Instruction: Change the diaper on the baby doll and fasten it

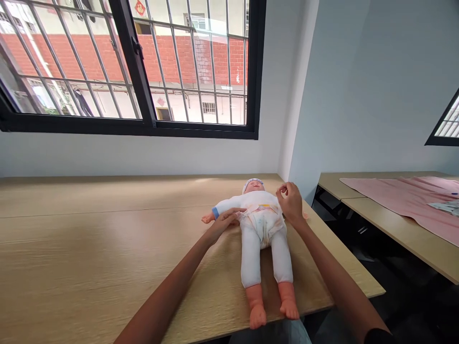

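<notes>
A baby doll (249,258) lies on its back on the table, its head away from me and its bare feet near the front edge. It has a white cloth body, a white cap (247,183) and a blue cuff (215,212). Around its hips is a white diaper (264,224) with a small yellow mark at the waist. My left hand (226,221) rests at the diaper's left side, fingers stretched out against it. Over the doll's other side my right hand (291,202) is raised, thumb and fingers pinched together; whatever may be between them is hidden.
The wooden table (89,248) extends far to the left, below a barred window (193,62). Across a gap on the right stands another table (376,215) with a pink cloth (401,198) and a flat printed packet (446,207). A wall corner rises behind the doll.
</notes>
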Demonstrator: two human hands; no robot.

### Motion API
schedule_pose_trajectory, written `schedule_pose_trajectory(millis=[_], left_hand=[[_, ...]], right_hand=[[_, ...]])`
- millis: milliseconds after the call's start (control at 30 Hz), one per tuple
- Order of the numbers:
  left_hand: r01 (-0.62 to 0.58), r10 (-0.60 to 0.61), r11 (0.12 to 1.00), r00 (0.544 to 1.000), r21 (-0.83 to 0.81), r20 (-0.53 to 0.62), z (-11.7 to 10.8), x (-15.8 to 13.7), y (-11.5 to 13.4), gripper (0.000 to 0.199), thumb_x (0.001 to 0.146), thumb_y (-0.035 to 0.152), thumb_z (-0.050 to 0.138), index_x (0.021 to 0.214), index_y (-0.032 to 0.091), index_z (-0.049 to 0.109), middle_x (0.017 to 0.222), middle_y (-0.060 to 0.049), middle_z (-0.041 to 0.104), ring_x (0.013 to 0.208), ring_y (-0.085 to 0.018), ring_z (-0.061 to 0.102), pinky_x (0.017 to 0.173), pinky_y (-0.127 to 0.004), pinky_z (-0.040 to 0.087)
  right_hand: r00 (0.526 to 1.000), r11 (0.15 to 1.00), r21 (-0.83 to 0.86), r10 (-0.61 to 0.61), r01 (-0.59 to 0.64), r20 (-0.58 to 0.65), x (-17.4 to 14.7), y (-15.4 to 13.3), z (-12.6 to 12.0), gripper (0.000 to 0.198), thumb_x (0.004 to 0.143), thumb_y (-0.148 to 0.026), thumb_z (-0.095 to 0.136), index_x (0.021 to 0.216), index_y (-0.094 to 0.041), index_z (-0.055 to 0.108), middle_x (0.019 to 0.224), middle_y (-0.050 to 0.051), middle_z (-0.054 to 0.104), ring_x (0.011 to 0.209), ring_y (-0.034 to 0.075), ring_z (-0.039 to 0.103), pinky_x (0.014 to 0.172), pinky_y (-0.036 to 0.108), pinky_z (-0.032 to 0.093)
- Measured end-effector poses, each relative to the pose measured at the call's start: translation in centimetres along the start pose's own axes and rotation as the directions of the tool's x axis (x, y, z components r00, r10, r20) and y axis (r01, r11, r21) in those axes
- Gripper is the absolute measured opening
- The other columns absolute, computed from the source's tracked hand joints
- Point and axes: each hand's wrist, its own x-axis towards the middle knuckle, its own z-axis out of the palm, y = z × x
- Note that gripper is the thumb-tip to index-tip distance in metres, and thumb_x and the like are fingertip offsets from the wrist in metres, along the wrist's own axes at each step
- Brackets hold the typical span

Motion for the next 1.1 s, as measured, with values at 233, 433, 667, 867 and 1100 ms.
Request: schedule_pose_trajectory(millis=[233, 433, 667, 867, 1100], left_hand=[[-0.048, 0.056, 0.997, 0.984, 0.053, -0.167, 0.3, 0.8, -0.9, 0.046, 0.076, 0.058, 0.057, 0.098, 0.019, 0.067, 0.104, -0.006, 0.068, 0.100, -0.024, 0.059, 0.089, -0.033, 0.047], [-0.114, 0.231, 0.949, 0.887, 0.295, -0.401, -0.4, 0.5, -1.3, 0.038, 0.076, 0.057, 0.053, 0.072, 0.019, 0.060, 0.070, -0.003, 0.065, 0.069, -0.020, 0.062, 0.073, -0.033, 0.049], [-0.014, 0.326, 0.788, 0.858, 0.616, -0.397, -1.4, 0.3, -2.0, 0.032, 0.082, 0.047, 0.044, 0.069, 0.021, 0.056, 0.066, -0.001, 0.062, 0.061, -0.017, 0.056, 0.064, -0.030, 0.044], [0.031, 0.297, 0.752, 0.876, 0.659, -0.380, -0.7, 0.6, -2.7, 0.030, 0.082, 0.043, 0.044, 0.066, 0.020, 0.057, 0.062, -0.001, 0.061, 0.060, -0.017, 0.054, 0.063, -0.029, 0.043], [0.021, 0.323, 0.814, 0.814, 0.580, -0.483, -1.2, 0.4, -2.0, 0.027, 0.082, 0.040, 0.045, 0.068, 0.019, 0.056, 0.060, 0.001, 0.059, 0.059, -0.015, 0.055, 0.060, -0.027, 0.042]], right_hand=[[0.972, 0.955, -0.210, 0.227, -0.209, 0.065, -2.8, 11.1, 0.0, 0.008, 0.080, -0.022, 0.043, 0.079, -0.019, 0.050, 0.076, 0.005, 0.059, 0.071, 0.019, 0.053, 0.071, 0.030, 0.039], [0.835, 0.817, -0.186, 0.549, -0.545, -0.036, -4.1, 14.8, -0.2, 0.016, 0.081, -0.023, 0.046, 0.091, -0.015, 0.056, 0.085, 0.008, 0.065, 0.079, 0.021, 0.058, 0.068, 0.027, 0.038], [0.850, 0.838, -0.369, 0.492, -0.403, 0.189, -3.9, 14.6, 0.2, 0.030, 0.094, -0.031, 0.037, 0.089, -0.016, 0.063, 0.093, 0.010, 0.066, 0.084, 0.020, 0.058, 0.068, 0.027, 0.035], [0.851, 0.861, -0.395, 0.445, -0.320, 0.278, -3.9, 15.1, 0.4, 0.035, 0.096, -0.027, 0.034, 0.086, -0.015, 0.066, 0.091, 0.010, 0.066, 0.083, 0.019, 0.057, 0.070, 0.027, 0.035], [0.902, 0.903, -0.357, 0.343, -0.239, 0.263, -4.1, 16.0, 0.9, 0.036, 0.094, -0.025, 0.033, 0.082, -0.014, 0.066, 0.087, 0.011, 0.067, 0.083, 0.020, 0.056, 0.074, 0.027, 0.035]])
